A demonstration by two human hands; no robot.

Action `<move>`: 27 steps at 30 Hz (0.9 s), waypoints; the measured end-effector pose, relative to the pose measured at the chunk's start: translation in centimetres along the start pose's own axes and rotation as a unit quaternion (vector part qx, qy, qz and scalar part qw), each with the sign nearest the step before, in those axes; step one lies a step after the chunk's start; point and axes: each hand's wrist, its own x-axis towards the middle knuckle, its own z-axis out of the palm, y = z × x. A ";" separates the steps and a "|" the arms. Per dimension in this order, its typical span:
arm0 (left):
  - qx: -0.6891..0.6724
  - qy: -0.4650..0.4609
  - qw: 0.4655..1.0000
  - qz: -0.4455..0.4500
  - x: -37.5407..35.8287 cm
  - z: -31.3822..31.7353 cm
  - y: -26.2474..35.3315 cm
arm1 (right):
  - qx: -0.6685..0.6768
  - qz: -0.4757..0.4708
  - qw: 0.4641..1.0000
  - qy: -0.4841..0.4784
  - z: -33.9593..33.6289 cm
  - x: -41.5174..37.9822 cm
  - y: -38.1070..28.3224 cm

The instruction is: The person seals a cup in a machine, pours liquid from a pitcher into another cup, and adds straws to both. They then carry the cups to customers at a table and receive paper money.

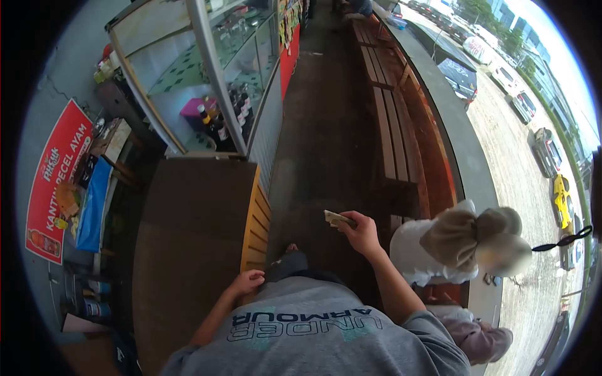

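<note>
My right hand (pixel 362 234) is held out ahead of my body above the dark floor, closed around a small folded bundle (pixel 337 219) that looks like paper notes. The bundle's end sticks out to the left of my fingers. My left hand (pixel 249 282) hangs low beside my grey shirt, near the right edge of a brown counter (pixel 194 219). Its fingers are curled, and whether anything is in them cannot be made out.
A glass display case (pixel 216 75) with bottles stands beyond the counter. Wooden benches (pixel 390 135) line the right side of the walkway (pixel 313 125). Two people sit close at my right, beside a long ledge (pixel 467 150). A red banner (pixel 59 182) hangs at far left.
</note>
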 end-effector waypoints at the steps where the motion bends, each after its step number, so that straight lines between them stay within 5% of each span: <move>1: 0.005 0.005 1.000 0.011 3.3 -1.7 2.0 | 0.015 -0.014 1.000 -0.010 0.1 5.3 0.0; 3: -0.074 0.016 0.997 -0.032 11.3 -4.9 6.7 | -0.021 -0.041 0.999 -0.002 0.2 14.2 2.1; 6: -0.057 0.029 0.997 0.053 27.8 -10.4 13.2 | -0.001 0.019 1.000 -0.014 0.6 26.2 4.4; 9: 0.107 0.019 0.985 0.132 39.4 -15.0 30.7 | 0.016 0.140 0.988 -0.060 -1.1 36.7 5.0; 13: -0.020 -0.154 0.963 0.218 53.8 -16.6 49.4 | 0.071 0.128 0.987 -0.071 -4.9 51.6 3.7; 16: -0.113 -0.290 0.934 0.173 64.6 -17.5 59.5 | 0.104 0.138 0.984 -0.034 -6.6 63.9 7.2; 21: -0.136 -0.328 0.928 0.115 85.1 -20.9 72.0 | 0.067 0.107 0.992 -0.021 -10.3 89.2 13.0; 27: -0.187 -0.268 0.938 0.119 102.6 -32.6 87.0 | 0.044 0.071 0.974 -0.211 -16.8 120.0 11.0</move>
